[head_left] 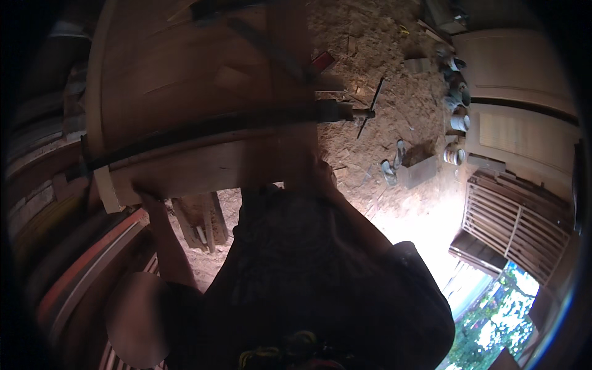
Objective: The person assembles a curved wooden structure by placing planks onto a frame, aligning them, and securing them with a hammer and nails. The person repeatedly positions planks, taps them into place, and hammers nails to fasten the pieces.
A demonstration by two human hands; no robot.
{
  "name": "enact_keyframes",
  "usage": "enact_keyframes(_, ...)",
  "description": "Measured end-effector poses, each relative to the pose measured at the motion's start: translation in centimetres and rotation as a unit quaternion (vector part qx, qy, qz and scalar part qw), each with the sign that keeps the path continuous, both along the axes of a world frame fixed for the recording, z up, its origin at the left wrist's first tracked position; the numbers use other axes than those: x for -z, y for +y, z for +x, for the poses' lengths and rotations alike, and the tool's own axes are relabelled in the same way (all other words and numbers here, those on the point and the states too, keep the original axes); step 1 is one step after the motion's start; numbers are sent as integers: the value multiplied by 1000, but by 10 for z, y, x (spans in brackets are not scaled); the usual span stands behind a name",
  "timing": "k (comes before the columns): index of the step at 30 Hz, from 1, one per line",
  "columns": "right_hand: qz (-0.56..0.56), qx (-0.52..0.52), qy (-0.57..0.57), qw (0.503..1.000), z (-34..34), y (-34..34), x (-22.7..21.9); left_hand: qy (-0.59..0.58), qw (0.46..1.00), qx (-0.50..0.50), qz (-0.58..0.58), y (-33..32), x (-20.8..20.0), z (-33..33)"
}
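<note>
A large wooden panel (203, 80), framed like a door, lies flat in front of me. Across it, from its left edge out past its right edge, runs a long dark bar clamp (222, 129) with a thin cross handle at its right end. My left hand (148, 196) grips the panel's near edge close to the left corner; its fingers are dim and partly hidden. At the near right corner my right hand (325, 176) is closed on the edge, its fingers mostly in shadow. Dark bars, blurred, lie over the panel's far part.
Wood shavings and scraps cover the floor (382, 80). Right of the panel are a pair of slippers (390, 172), a wooden block (419, 171) and several cans (459, 122). Panels lean at the far right, beside a slatted wooden frame (512, 222). Stacked boards (92, 265) stand close on my left.
</note>
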State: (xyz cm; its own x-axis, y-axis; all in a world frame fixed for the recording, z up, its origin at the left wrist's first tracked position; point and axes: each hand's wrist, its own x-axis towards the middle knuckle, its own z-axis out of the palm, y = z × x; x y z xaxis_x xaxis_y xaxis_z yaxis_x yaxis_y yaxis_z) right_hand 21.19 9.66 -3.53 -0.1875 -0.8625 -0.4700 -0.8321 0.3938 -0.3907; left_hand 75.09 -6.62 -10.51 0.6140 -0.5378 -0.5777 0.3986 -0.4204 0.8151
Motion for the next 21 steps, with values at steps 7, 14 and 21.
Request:
enact_keyframes(7,-136,-226,-149,953,-83,7,19,-814,381,311,310,111,5,-51)
enact_keyframes(14,30,16,-302,953,-258,10,27,-85,984,127,92,196,-32,-385)
enact_keyframes(21,-82,79,-316,942,-343,-46,16,-304,941,91,116,167,-49,-445)
